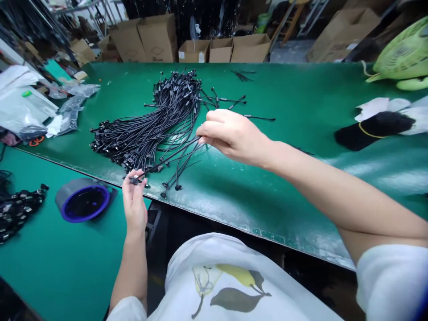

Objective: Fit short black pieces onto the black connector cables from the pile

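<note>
Black cables [177, 151] stretch between my two hands over the near edge of the green table. My left hand [134, 196] is closed around their connector ends, with a small plug showing at the fingertips. My right hand [230, 136] pinches the cables farther along, its fingertips pressed together. A large bundle of black cables [150, 118] lies just beyond, connectors at both ends. Several loose cable ends with plugs [178, 187] hang below my right hand onto the table. A few separate cables [230, 101] lie behind my right hand.
Left of me, a grey and blue tape roll [83, 200] and more cables [22, 207] lie on a second green surface. Plastic bags [72, 104] sit at the table's left. On the right are a tied black bundle [371, 129] and a green fan [403, 51]. Cardboard boxes [157, 38] stand behind.
</note>
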Motion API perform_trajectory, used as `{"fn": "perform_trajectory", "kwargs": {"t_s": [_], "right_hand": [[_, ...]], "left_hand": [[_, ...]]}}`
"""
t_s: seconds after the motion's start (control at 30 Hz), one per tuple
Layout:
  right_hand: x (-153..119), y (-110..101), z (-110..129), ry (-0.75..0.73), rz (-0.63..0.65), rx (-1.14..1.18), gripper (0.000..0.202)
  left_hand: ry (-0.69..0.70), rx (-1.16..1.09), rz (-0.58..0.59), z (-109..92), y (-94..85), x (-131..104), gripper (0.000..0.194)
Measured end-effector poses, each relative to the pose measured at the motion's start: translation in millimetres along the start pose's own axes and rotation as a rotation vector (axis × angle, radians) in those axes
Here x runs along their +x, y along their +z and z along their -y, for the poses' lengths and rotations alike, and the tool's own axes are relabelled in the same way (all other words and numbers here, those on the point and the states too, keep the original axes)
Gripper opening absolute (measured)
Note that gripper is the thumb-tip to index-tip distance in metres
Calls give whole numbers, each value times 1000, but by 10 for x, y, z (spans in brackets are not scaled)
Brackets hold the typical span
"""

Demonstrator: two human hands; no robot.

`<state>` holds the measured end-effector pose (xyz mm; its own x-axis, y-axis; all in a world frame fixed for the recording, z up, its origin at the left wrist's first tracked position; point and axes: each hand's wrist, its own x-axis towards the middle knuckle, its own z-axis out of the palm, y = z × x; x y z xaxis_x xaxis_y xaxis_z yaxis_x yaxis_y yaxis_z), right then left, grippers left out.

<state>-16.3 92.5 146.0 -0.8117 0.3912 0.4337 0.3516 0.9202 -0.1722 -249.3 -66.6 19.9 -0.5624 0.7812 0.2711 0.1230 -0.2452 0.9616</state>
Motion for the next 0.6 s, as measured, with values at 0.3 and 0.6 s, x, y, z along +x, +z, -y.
{"fn": "perform_trajectory", "kwargs": {"t_s": [0.3, 0.6], "right_hand": [[109, -198, 73, -122, 69, -60, 47], [250, 107, -1066, 323, 222, -220, 20]], "left_hand": [[-274, -686, 662, -321, -57, 122, 35], [45, -758, 1246, -671, -245, 180, 30]]}}
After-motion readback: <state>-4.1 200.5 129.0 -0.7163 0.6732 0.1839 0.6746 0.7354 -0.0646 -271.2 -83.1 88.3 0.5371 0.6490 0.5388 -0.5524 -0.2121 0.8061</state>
